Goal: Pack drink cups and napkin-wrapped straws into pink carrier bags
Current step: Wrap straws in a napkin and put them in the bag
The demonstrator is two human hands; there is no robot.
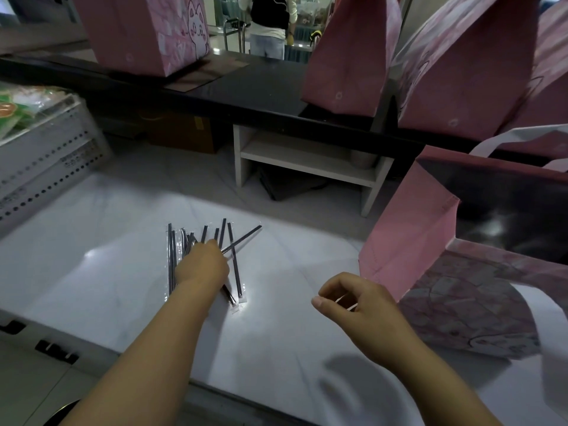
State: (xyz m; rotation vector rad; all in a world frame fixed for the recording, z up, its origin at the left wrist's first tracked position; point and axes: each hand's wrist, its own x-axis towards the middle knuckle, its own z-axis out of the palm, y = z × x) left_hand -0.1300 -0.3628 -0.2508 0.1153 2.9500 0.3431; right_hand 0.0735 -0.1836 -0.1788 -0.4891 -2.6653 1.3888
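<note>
Head view, straws: wrapped straws lie fanned mid-tabletop, loose for picking.
Left hand: the left hand covers the pile; its fingers curl under, grip hidden.
Right hand: the right hand is loosely curled and empty.
Bag: the pink carrier bag at 3 o'clock gapes open, likely awaiting straws.

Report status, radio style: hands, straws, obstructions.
Left hand gripping clear-wrapped black straws on white counter. Right hand loosely curled, apparently empty. Open pink fabric carrier bag beside it. Path unobstructed.
</note>
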